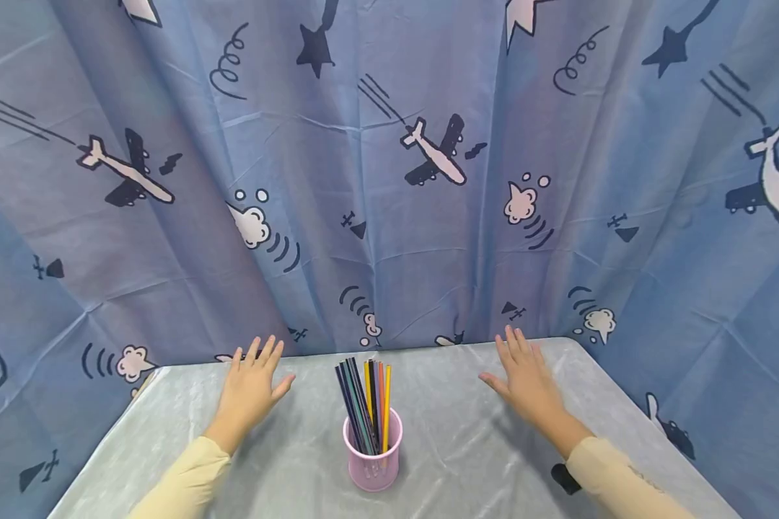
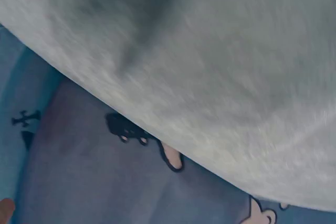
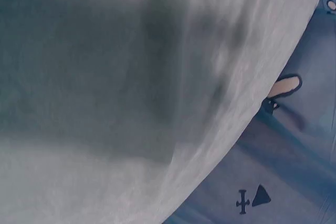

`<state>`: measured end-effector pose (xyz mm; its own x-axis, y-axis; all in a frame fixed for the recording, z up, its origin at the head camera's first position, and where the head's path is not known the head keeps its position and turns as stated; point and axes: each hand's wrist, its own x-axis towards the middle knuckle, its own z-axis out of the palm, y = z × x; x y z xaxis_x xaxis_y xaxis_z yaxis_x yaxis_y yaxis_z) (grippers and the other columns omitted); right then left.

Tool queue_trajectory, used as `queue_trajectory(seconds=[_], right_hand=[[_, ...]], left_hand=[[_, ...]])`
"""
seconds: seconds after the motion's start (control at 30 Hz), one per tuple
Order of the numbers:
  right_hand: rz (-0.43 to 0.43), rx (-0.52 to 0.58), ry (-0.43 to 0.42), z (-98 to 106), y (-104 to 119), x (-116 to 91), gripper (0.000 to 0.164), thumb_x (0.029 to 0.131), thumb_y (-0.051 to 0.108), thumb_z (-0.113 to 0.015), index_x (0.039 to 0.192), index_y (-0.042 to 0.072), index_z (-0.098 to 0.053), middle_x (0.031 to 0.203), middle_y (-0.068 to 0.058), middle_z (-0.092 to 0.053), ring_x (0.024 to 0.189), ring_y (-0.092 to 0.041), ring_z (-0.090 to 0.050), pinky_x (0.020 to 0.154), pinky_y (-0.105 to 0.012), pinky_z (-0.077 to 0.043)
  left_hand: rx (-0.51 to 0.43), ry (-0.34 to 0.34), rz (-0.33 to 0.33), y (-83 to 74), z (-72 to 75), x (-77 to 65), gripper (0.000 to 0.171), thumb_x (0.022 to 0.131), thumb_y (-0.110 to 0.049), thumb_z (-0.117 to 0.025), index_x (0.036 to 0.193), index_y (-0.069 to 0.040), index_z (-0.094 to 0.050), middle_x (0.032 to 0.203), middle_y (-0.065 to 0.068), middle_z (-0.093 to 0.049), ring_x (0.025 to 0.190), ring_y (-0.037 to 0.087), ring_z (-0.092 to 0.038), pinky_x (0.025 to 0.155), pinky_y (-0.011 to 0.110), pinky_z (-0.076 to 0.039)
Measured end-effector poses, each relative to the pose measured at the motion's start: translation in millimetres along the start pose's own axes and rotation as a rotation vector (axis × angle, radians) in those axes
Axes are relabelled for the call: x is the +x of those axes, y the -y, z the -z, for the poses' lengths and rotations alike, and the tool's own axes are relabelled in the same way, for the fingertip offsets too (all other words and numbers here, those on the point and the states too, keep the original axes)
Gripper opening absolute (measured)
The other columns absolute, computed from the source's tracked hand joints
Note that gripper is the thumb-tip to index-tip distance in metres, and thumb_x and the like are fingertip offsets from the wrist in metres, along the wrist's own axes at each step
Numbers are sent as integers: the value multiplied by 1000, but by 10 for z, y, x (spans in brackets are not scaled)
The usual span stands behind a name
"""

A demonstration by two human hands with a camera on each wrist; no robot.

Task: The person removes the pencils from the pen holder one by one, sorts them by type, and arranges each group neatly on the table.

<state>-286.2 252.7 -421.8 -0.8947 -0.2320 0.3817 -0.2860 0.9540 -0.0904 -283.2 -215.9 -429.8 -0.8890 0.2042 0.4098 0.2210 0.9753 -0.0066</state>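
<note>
A pink cup [image 1: 373, 472] stands upright near the middle of the table in the head view. Several long thin sticks like pencils [image 1: 363, 404], dark, green, yellow, orange and purple, lean in it with their upper ends above the rim. To the cup's left, my left hand [image 1: 249, 389] is held with fingers straight and spread, holding nothing. On the other side, my right hand [image 1: 526, 378] is spread the same way, also without anything in it. Both hands are apart from the cup. Only a fingertip [image 2: 6, 211] shows in the left wrist view.
A pale grey cloth covers the table [image 1: 454, 440]. Behind it and along both sides hangs a blue curtain [image 1: 389, 274] printed with planes and stars. Beside the right sleeve, a small black object [image 1: 565, 478] shows at the wrist.
</note>
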Motion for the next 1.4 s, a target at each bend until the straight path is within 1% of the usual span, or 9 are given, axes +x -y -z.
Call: queue_trajectory(seconds=[0.27, 0.43, 0.6, 0.73, 0.9, 1.1, 1.2, 1.33, 1.4], right_hand=[[24, 73, -8, -67, 135, -74, 81, 94, 46, -62, 150, -6, -34, 160, -30, -24, 149, -46, -21, 122, -63, -18], [45, 93, -22, -107, 220, -104, 81, 93, 44, -64, 149, -7, -35, 160, -29, -24, 148, -46, -24, 121, -63, -21], [37, 151, 11, -107, 329, -158, 84, 93, 44, -65, 149, -10, -33, 161, -28, -21, 149, -45, -20, 122, -60, -21], [26, 195, 42, -94, 415, -192, 84, 94, 43, -64, 150, -10, -31, 162, -28, -19, 150, -45, -19, 123, -60, -21], [32, 224, 35, -86, 513, -232, 78, 96, 39, -63, 149, -10, -33, 161, -28, -22, 149, -45, -22, 122, -60, -23], [36, 292, 26, -92, 648, -259, 78, 95, 39, -64, 149, -9, -33, 161, -27, -21, 149, -46, -22, 122, -61, -22], [35, 339, 21, -96, 713, -264, 79, 96, 41, -62, 150, -8, -33, 162, -26, -22, 149, -45, -21, 121, -60, -22], [-18, 429, 39, -92, 784, -264, 78, 97, 42, -61, 152, -5, -31, 163, -23, -18, 151, -43, -18, 122, -60, -20], [-52, 483, 50, -88, 820, -261, 77, 97, 40, -61, 152, -4, -30, 164, -22, -16, 151, -43, -16, 122, -61, -19]], left_hand=[[-133, -87, -27, -187, 29, -140, 65, 93, -42, -66, 144, -5, -50, 149, 14, -51, 140, 36, -45, 118, 63, -31], [-162, -80, -29, -253, 5, -178, 66, 92, -42, -67, 144, -5, -51, 149, 14, -51, 139, 36, -46, 118, 63, -32], [-215, -65, -27, -309, -30, -238, 66, 91, -41, -68, 143, -4, -52, 150, 14, -50, 139, 36, -46, 116, 64, -33], [-300, -43, 9, -368, -26, -281, 65, 92, -40, -67, 143, -4, -51, 152, 13, -48, 142, 35, -43, 118, 63, -31], [-414, 4, 63, -447, -9, -326, 64, 95, -40, -64, 146, -5, -48, 155, 13, -42, 145, 34, -38, 121, 60, -27], [-542, 7, 102, -518, 4, -370, 63, 96, -36, -64, 147, -4, -46, 154, 15, -43, 143, 37, -39, 120, 60, -28], [-656, 10, 136, -557, 9, -395, 59, 96, -33, -64, 146, -6, -48, 154, 13, -43, 142, 38, -40, 119, 59, -29], [-792, 29, 202, -614, 3, -422, 56, 97, -33, -64, 146, -10, -49, 156, 9, -41, 143, 35, -40, 120, 55, -30], [-827, 42, 227, -642, 0, -437, 57, 97, -34, -64, 146, -11, -49, 156, 8, -41, 143, 34, -40, 120, 55, -30]])
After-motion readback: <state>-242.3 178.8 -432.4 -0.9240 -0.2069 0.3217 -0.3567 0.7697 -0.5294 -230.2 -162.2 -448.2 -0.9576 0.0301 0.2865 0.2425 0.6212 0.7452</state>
